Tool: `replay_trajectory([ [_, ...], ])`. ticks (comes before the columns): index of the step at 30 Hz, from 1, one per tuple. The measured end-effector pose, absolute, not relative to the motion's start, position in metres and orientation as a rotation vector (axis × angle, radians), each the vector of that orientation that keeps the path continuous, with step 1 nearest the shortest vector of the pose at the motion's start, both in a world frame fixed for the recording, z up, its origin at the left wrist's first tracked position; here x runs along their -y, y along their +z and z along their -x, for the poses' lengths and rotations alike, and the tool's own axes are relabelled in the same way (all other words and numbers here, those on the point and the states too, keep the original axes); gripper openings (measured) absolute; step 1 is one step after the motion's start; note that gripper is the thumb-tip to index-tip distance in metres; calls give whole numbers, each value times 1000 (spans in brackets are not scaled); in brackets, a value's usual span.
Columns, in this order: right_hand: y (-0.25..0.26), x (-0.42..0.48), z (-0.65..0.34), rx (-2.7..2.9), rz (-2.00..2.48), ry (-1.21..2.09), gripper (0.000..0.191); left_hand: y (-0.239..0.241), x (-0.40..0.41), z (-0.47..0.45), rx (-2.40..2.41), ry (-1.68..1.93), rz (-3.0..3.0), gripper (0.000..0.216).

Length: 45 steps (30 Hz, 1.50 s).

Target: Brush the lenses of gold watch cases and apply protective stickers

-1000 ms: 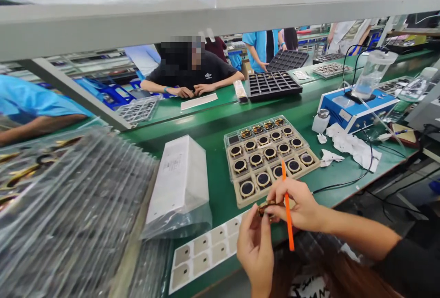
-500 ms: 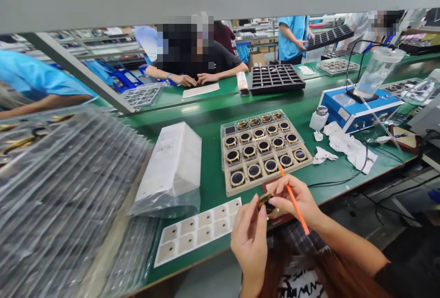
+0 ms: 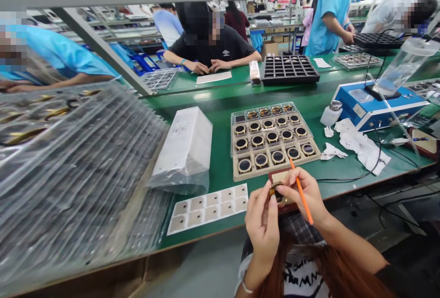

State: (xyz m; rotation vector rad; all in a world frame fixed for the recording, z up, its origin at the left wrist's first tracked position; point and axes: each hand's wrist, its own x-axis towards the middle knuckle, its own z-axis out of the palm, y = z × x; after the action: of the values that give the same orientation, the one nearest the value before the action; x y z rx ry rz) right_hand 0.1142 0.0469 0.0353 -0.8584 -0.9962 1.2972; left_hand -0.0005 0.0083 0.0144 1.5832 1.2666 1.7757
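My left hand (image 3: 263,224) and my right hand (image 3: 305,195) meet over the table's near edge and pinch a small round gold watch case (image 3: 276,193) between their fingertips. An orange stick (image 3: 301,192) is also held in my right hand, slanting up past the thumb. Just beyond the hands lies a beige tray (image 3: 237,176) filled with several round gold-rimmed watch cases. A white sheet of square stickers (image 3: 209,207) lies to the left of my left hand.
A bagged white box (image 3: 184,144) and a tall stack of clear plastic trays (image 3: 68,169) fill the left. On the right sit crumpled white wipes (image 3: 360,144), a small white bottle (image 3: 330,113), a blue machine (image 3: 378,103) and cables. Other people work across the green table (image 3: 220,105), near a black tray (image 3: 290,69).
The view has tilted down and shifted, so the overhead shelf has slid up out of sight. Both hands stay together on the watch case, now a little lower over the table edge.
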Motion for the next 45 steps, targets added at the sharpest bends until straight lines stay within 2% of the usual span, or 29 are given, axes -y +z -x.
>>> replay_trajectory([
  [6, 37, -40, -110, 947, 847, 1244, 43, 13, -9, -7, -1248, 1787, -1521, 37],
  [12, 35, -35, -107, 1016, 832, 1194, 42, 8, -9, -11, -1254, 1872, -1389, 24],
  [15, 33, -42, -117, 1157, 718, 1294, 36, 8, -8, -9, -1207, 1857, -1263, 20],
  [21, 24, -58, -150, 1355, 484, 1708, 36, 12, -9, -8, -903, 1598, -929, 36],
  [26, 18, -57, -156, 1331, 518, 1734, 41, 20, -9, -13, -814, 1534, -811, 54],
  [31, 21, -55, -151, 1265, 560, 1565, 51, 21, -8, -10, -810, 1519, -816, 48],
  [35, 24, -60, -164, 1266, 643, 1389, 50, 19, -10, 3, -873, 1734, -870, 31],
  [41, 34, -73, -193, 1890, 1029, 730, 30, 21, -9, 15, -956, 1883, -852, 20],
  [45, 37, -78, -188, 2220, 1050, 587, 18, 20, -7, 14, -957, 1860, -860, 21],
])
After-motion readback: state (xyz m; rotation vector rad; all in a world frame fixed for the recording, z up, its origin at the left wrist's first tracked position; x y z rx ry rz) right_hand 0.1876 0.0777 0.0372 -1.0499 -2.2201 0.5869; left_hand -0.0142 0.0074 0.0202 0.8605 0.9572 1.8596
